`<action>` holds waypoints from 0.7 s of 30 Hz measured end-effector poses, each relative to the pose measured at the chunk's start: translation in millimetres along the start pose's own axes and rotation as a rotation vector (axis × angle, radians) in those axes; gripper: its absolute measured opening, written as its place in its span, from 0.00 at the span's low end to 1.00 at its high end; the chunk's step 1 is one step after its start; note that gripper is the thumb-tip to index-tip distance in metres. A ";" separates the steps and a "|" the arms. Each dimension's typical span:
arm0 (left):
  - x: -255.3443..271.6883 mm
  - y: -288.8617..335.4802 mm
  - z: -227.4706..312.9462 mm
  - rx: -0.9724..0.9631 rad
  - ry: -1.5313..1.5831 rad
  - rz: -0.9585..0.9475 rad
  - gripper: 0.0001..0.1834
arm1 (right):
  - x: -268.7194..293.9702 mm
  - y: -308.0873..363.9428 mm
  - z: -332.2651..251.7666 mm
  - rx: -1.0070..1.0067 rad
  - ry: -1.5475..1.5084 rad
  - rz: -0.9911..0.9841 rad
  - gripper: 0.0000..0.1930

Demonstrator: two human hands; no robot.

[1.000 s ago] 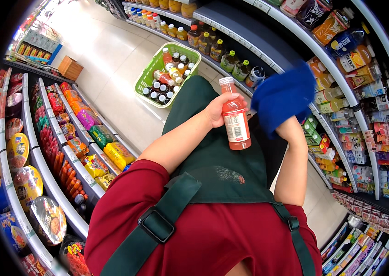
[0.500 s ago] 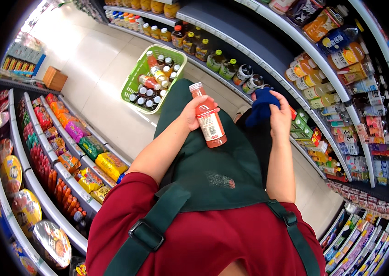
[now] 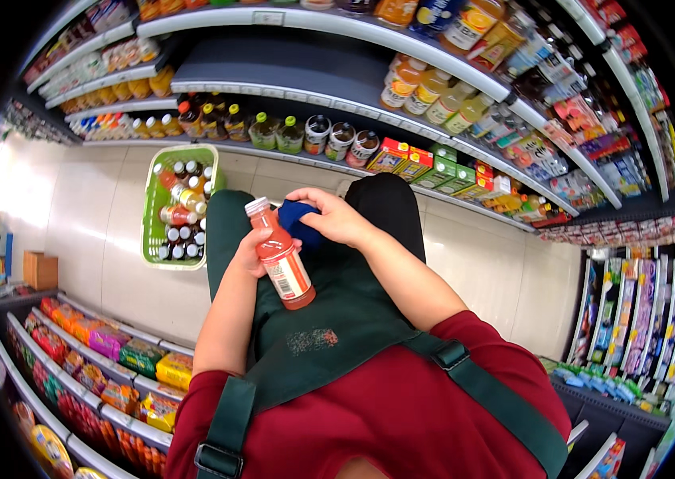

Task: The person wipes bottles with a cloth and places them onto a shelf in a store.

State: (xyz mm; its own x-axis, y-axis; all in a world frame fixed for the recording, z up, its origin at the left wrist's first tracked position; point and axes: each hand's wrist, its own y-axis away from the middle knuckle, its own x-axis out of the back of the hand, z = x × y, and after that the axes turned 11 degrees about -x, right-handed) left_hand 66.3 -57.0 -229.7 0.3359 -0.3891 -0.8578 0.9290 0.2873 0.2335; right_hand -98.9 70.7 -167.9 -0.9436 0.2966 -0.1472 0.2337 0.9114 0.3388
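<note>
My left hand is wrapped around a bottle of reddish-pink drink with a pale cap and a white label, tilted over my dark green apron. A dark blue cloth hangs from my right hand, whose fingers pinch it close beside the bottle's neck. Part of the cloth lies behind the bottle, so I cannot tell whether it touches it. To the left on the floor stands a green basket holding several drink bottles, most with white caps.
Ahead, a long shelf has a bare stretch, with bottles and colourful drink cartons on its lowest level. Snack shelves run along the lower left. A brown wooden box sits on the tiled floor.
My right hand has brought the blue cloth leftward, up to the bottle. My view has turned toward the right, so the basket now appears farther left. The left hand still grips the bottle.
</note>
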 end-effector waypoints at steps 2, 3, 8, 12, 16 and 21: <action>3.0 -2.5 -1.1 0.008 -0.020 0.021 0.31 | 2.9 -6.6 7.8 -0.014 0.064 0.161 0.21; 2.8 -1.4 -1.6 0.021 -0.017 0.041 0.31 | 5.0 -8.1 8.6 -0.024 0.096 0.233 0.21; -7.2 -2.5 -0.9 -0.005 -0.023 0.022 0.29 | 27.7 -3.2 9.8 -0.098 0.070 -0.083 0.25; -7.9 -7.6 -0.2 0.021 -0.040 0.091 0.25 | 60.5 -0.9 9.7 -0.206 0.112 -0.112 0.28; -1.5 -14.3 -1.3 0.025 -0.054 0.100 0.22 | 105.4 -9.9 19.8 -0.278 0.086 0.301 0.18; 7.1 -22.3 1.0 0.050 -0.036 0.128 0.20 | 131.4 -11.0 15.3 -0.318 -0.048 0.469 0.15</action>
State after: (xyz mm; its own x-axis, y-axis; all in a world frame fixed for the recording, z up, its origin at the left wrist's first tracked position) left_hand 48.1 -67.0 -240.6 0.4565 -0.3833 -0.8029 0.8845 0.2931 0.3630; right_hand -221.9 104.0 -205.2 -0.7425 0.6683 0.0464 0.5356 0.5506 0.6403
